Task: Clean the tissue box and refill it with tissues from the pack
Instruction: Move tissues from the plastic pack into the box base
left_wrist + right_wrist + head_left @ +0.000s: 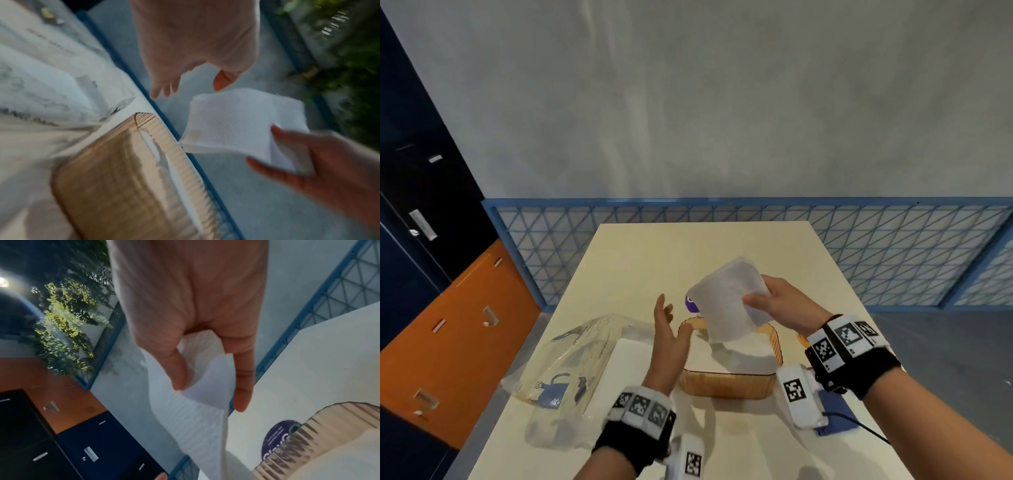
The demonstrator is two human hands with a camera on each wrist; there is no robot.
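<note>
My right hand pinches a white tissue sheet by one edge and holds it in the air above the amber ribbed tissue box. The wrist views show the same sheet hanging from thumb and fingers. White shows inside the box. My left hand hovers open beside the sheet, left of the box, fingers straight and touching nothing. The clear printed tissue pack lies at the left with a white tissue stack at its mouth.
A round purple sticker sits on the cream table behind the box. A blue cloth lies by the right front edge. Blue mesh fencing runs behind the table; orange and dark cabinets stand left.
</note>
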